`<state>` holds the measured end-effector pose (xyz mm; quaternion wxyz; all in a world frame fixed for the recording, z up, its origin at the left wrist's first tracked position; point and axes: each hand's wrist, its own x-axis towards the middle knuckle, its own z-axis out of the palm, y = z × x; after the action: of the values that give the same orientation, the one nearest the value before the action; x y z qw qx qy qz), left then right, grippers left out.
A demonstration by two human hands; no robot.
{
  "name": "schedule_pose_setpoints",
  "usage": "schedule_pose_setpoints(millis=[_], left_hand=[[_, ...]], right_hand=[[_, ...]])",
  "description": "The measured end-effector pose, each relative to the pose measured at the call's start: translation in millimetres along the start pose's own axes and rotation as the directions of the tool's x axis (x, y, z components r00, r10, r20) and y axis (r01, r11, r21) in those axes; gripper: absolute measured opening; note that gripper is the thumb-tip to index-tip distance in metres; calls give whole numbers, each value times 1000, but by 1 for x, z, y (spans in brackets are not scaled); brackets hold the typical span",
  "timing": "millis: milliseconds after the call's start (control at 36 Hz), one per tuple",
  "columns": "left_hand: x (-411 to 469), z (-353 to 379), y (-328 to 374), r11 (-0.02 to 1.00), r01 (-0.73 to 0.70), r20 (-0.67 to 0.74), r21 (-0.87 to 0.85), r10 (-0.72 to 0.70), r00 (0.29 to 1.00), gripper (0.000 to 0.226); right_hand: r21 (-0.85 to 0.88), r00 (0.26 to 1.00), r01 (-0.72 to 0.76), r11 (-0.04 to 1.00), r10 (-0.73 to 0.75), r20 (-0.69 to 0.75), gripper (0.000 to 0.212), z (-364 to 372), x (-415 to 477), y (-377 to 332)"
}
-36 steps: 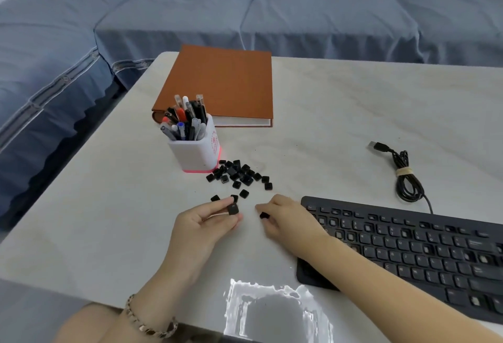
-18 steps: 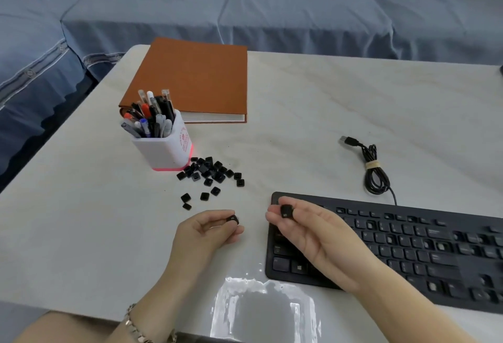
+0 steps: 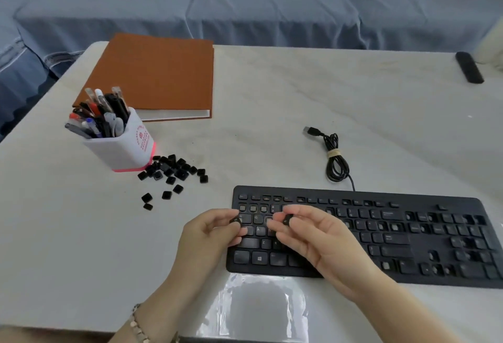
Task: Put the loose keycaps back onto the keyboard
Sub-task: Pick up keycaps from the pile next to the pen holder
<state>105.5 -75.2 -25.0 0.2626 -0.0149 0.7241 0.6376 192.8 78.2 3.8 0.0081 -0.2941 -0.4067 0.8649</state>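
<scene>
A black keyboard (image 3: 408, 236) lies on the white table, with several bare key sockets in its upper left rows. My left hand (image 3: 209, 236) pinches a black keycap (image 3: 235, 220) over the keyboard's left edge. My right hand (image 3: 318, 236) pinches another black keycap (image 3: 288, 218) just right of it, above the letter rows. A pile of several loose black keycaps (image 3: 174, 171) lies on the table to the left of the keyboard, beside the pen holder.
A white pen holder (image 3: 119, 141) full of pens stands at the left. Behind it lies a brown book (image 3: 155, 76). The keyboard's coiled USB cable (image 3: 336, 160) lies behind the keyboard. A black remote (image 3: 468, 67) sits far right. A blue sofa runs along the back.
Both hands moved right onto the keyboard's left part, each carrying a keycap. The head view also shifted right.
</scene>
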Motion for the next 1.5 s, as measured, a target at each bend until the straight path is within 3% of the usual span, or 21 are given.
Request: schedule_pose_setpoints(millis=[111,222,500,750,889,972,1083,1389,1500], left_hand=[[-1,15,-4,994,-28,29,105,25,999,22],[-2,36,-6,982,-55,61,181,45,997,15],[1,83,-7,963,-123,192,239,78,978,15],[-5,104,-12,940,-137,238,314,62,969,19],[-7,111,-12,935,-137,220,328,65,973,20],[-8,113,-13,931,-137,214,338,66,975,20],[-7,114,-14,928,-139,208,346,69,976,20],[-7,114,-16,928,-125,197,351,57,979,18],[-6,114,-17,927,-119,201,356,48,978,18]], right_hand=[[-134,992,62,989,-75,-101,12,-24,-6,1],[-421,969,77,904,-167,-180,16,-60,-17,-4],[-731,814,75,678,-465,-348,20,-162,-52,-44],[-888,738,90,451,-629,-244,51,-241,-57,-71],[-966,748,50,252,-651,-131,26,-253,-50,-74],[-991,764,4,137,-639,-85,22,-262,-48,-75],[-993,794,-20,117,-601,-87,22,-272,-47,-76],[-982,831,44,181,-552,-65,24,-279,-44,-74],[-980,828,79,183,-559,-37,43,-280,-44,-75]])
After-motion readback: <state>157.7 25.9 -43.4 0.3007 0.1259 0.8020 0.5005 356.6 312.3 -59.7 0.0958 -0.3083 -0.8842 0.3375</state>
